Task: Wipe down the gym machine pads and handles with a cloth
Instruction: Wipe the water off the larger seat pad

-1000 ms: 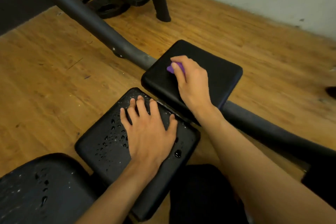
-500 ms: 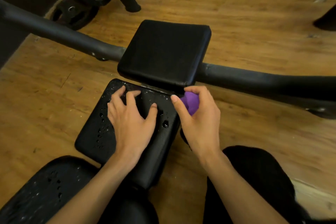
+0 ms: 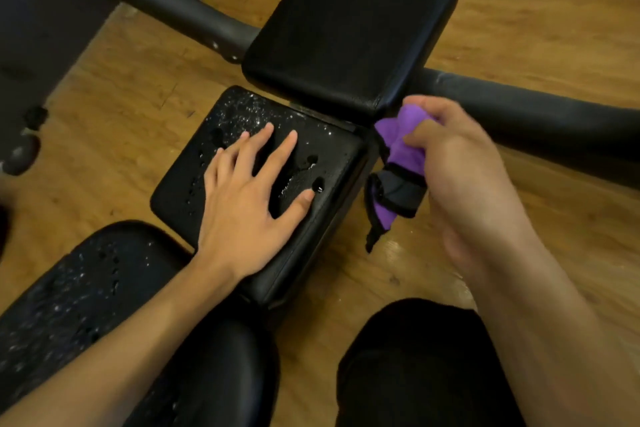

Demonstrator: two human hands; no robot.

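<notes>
Wood floor [image 3: 519, 10] under black frame bar [image 3: 536, 121]. Near pad [image 3: 180, 191] beaded with water, my left hand [image 3: 242, 204] flat on it, fingers spread. Right hand [image 3: 460, 177] grips bunched purple cloth [image 3: 398, 156] just off that pad's right edge, beside the far pad [image 3: 349, 31] corner.

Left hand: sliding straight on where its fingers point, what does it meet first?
Probably the near edge of the dry far pad, right beyond the wet pad the left hand lies flat on; height difference is unclear.
</notes>
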